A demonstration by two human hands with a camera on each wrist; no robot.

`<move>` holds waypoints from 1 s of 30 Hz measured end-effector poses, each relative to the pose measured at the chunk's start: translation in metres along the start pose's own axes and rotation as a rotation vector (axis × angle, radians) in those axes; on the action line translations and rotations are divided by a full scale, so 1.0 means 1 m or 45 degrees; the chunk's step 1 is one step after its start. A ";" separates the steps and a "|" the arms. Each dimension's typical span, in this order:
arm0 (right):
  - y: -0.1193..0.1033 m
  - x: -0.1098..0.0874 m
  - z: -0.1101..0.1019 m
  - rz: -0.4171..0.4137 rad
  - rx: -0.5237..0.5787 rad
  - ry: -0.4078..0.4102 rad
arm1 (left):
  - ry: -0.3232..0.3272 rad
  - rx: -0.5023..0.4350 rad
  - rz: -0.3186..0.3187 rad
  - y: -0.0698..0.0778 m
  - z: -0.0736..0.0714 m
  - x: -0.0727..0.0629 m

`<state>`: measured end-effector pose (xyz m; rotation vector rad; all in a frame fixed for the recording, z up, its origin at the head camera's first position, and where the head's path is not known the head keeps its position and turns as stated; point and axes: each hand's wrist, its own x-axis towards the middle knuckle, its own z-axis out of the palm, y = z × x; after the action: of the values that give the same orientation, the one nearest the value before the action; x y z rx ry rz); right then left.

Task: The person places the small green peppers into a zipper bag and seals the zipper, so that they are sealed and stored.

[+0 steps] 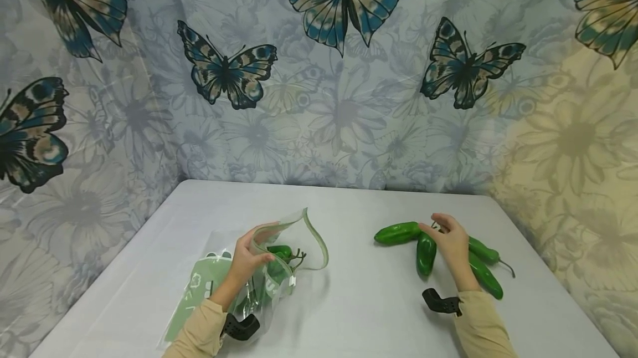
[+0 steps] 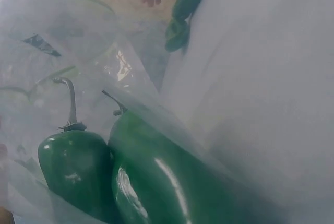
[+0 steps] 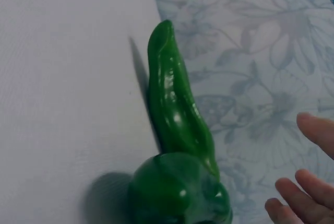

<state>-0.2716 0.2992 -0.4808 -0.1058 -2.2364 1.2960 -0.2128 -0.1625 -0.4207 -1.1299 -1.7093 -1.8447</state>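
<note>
The table (image 1: 349, 313) holds a clear bag (image 1: 311, 236) at left, its edge gripped by the left hand (image 1: 251, 252); slackening could collapse its mouth. The right hand (image 1: 454, 247), fingers parted, seemingly empty, is at loose peppers (image 1: 397, 233), right; bumping could roll them.

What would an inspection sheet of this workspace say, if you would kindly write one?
Surface: white table, upright things none seen.
Job's things: clear bag, mouth open, at least two peppers inside; at least four loose peppers on the table.
Clutter: flat green-printed plastic left of the bag.
Hands: left hand holds the bag near its mouth; right hand among the loose peppers, fingers apart.
Cables: nothing seen.
Surroundings: butterfly-print cloth.
</note>
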 end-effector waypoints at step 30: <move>-0.066 -0.032 -0.016 0.116 -0.326 -0.291 | -0.011 -0.015 0.027 0.000 0.001 0.000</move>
<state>-0.2230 0.2659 -0.4336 -0.1624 -2.6145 1.1081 -0.2126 -0.1612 -0.4203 -1.1581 -1.6866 -1.8420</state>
